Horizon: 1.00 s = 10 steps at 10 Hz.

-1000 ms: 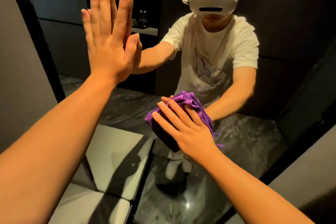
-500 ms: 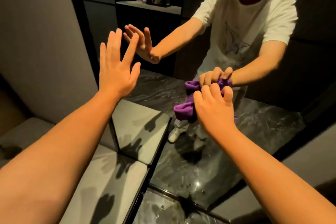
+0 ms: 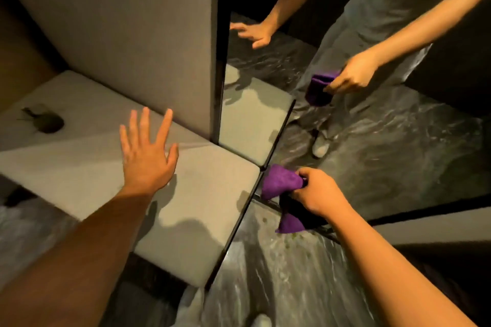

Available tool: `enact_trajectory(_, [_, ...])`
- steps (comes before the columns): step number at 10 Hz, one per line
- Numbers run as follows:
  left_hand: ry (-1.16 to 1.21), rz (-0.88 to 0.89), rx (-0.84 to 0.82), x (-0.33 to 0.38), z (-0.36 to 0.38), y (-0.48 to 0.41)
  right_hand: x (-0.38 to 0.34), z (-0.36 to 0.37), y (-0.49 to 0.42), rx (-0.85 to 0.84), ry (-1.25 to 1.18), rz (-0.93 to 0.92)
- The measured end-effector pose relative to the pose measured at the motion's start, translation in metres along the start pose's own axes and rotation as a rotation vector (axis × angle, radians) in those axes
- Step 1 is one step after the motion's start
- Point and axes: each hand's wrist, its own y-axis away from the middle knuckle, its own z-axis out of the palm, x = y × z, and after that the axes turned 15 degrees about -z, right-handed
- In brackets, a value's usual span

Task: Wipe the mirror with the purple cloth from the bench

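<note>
Our left hand [image 3: 147, 152] has come off the mirror [image 3: 372, 141], now spread open over the bench [image 3: 79, 167]. Right hand [image 3: 314, 191] pinches the cloth [image 3: 281, 183] low, near the mirror's bottom edge – off the glass, so wiping's prob. done – cloth likely goes back next.

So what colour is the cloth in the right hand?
Purple cloth, in the right hand; head view.

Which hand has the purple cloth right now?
The right hand, low by the mirror's bottom edge, is closed around the purple cloth. The left hand is open with fingers spread above the bench, holding nothing.
</note>
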Motion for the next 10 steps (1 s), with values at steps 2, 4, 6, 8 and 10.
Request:
enact_trajectory(2, [-0.149,-0.043,-0.052,-0.12,0.115,0.045,0.008,0.152,-0.033,-0.161,-0.356,0.101])
enact_trajectory(4, [-0.143,-0.11,-0.209,-0.181,0.191,0.048,-0.01,0.264,-0.064,-0.188,-0.9,0.096])
enact_trajectory(6, [-0.141,-0.125,-0.295,-0.194,0.238,0.034,-0.01,0.34,-0.09,-0.084,-0.966,0.204])
enact_trajectory(8, [-0.155,-0.148,-0.367,-0.192,0.247,0.043,0.005,0.341,-0.09,0.08,-0.467,0.318])
enact_trajectory(10, [-0.225,-0.187,-0.448,-0.187,0.236,0.048,0.017,0.334,-0.069,-0.051,-0.22,0.302])
